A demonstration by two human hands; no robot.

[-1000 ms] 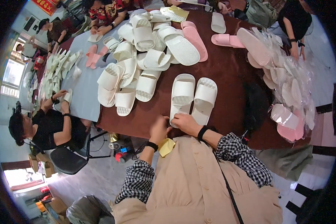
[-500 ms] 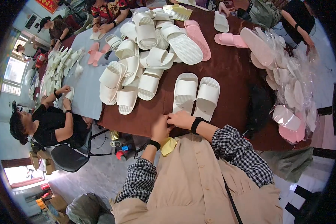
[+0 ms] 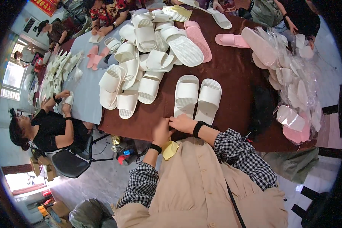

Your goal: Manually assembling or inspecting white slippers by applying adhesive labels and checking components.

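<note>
Head view: my left hand point(image 3: 161, 131) and right hand point(image 3: 183, 123) meet at the near edge of the dark brown worktop point(image 3: 235, 76), fingertips touching one another just below the heels of a pair of white slippers point(image 3: 197, 97). The fingers of both hands are loosely curled; whether they pinch anything small between them I cannot tell. The pair lies side by side, soles down, toes pointing away from me, with the left slipper's heel just beside my right hand. A yellow cloth point(image 3: 170, 149) hangs under my left wrist. Beyond the pair lies a heap of white slippers point(image 3: 140, 64) with a pink slipper point(image 3: 197, 38) on its right side. At far right lies a pile of clear bagged slippers point(image 3: 292, 83). At left, a seated person in black point(image 3: 49, 129) handles a white piece.
</note>
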